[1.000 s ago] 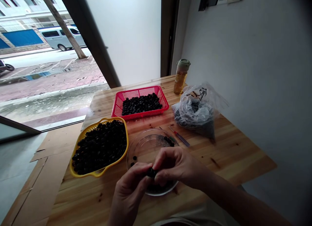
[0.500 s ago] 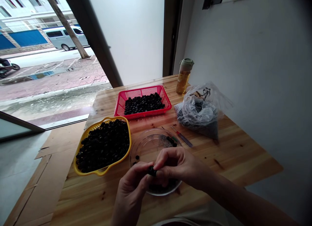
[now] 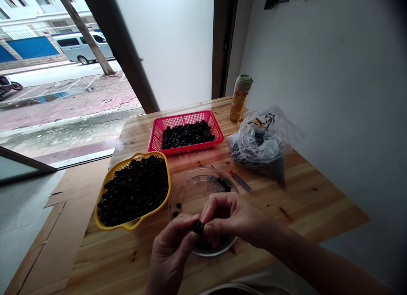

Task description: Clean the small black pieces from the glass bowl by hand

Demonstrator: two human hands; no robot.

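Between the fingertips of both hands is a small round black part (image 3: pixel 198 226), whose exact kind I cannot make out. My left hand (image 3: pixel 173 244) pinches it from the left with thumb and fingers. My right hand (image 3: pixel 230 218) grips its right side with thumb and forefinger. Below the hands lies a clear round plastic tray (image 3: pixel 187 180), partly hidden by them. Inside it are thin metal pins (image 3: pixel 214 184), several black pieces (image 3: pixel 224 185) near its far right side, and more dark pieces at the near side.
A yellow basket (image 3: pixel 168 180) heaped with black parts stands left; a red basket (image 3: pixel 187 151) of black round pieces stands behind. At right are a screwdriver-like tool (image 3: pixel 240 180), a clear plastic bag (image 3: pixel 263 146) of dark pieces and a bottle (image 3: pixel 239 100) on the wooden table (image 3: pixel 305 197).
The black part has turned slightly between my fingertips and shows more of its rounded face. Both hands stay in nearly the same place.
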